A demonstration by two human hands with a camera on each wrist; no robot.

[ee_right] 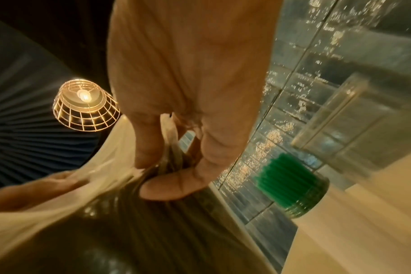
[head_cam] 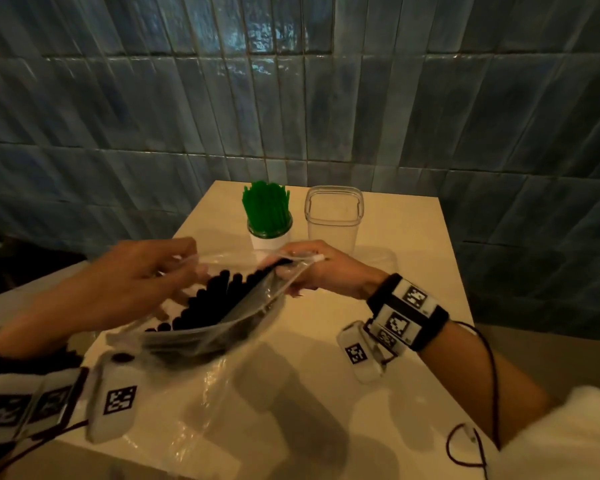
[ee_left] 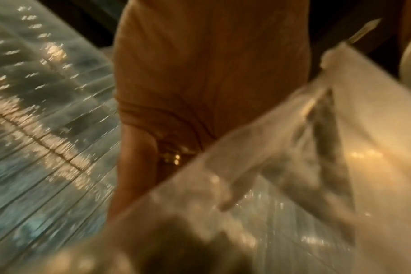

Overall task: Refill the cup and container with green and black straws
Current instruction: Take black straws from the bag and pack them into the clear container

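A clear plastic bag full of black straws hangs above the table, its mouth pulled wide. My left hand pinches the near-left edge of the mouth, and my right hand pinches the far-right corner. Behind them stands a white cup packed with upright green straws, also seen in the right wrist view as green straws. To its right is a clear square container with nothing in it. The left wrist view is blurred: palm and bag film.
The cream table abuts a blue tiled wall. A second, flat clear bag lies on the near part of the table under the held one. A caged lamp hangs overhead.
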